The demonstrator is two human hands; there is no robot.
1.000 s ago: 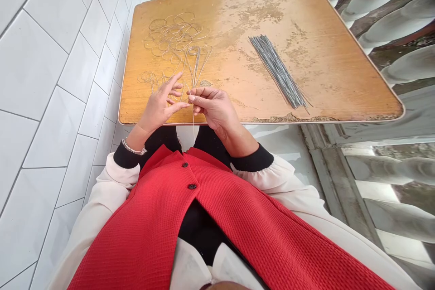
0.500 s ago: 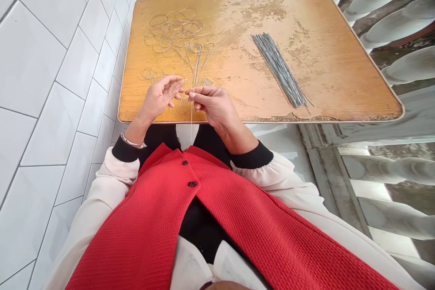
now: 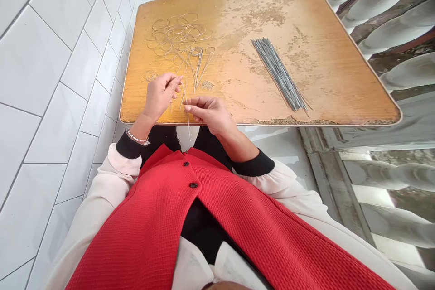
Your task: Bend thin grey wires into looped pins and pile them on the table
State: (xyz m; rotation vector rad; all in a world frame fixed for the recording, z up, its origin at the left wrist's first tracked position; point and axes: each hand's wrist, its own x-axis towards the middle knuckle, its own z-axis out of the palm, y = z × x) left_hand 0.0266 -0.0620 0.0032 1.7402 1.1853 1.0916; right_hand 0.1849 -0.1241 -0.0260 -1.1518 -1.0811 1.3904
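Over the table's near left part, my left hand (image 3: 161, 95) pinches the upper end of a thin pale wire (image 3: 188, 115). My right hand (image 3: 210, 113) is closed on the same wire lower down, with thumb and forefinger together. The wire's free end hangs past the table edge. Beyond my hands lie a loose tangle of thin curled wires (image 3: 180, 36) and several bent wires (image 3: 198, 68) with looped tops. A smaller coil (image 3: 148, 75) is just beyond my left hand. To the right rests a bundle of straight grey wires (image 3: 280, 74).
The wooden table (image 3: 326, 63) has a worn, peeling surface and a pale rim. White wall tiles (image 3: 47, 63) run along the left side. A white balustrade (image 3: 387, 31) stands on the right.
My right hand has moved down and slightly left along the wire, and the gap between my hands is wider. The view has shifted slightly.
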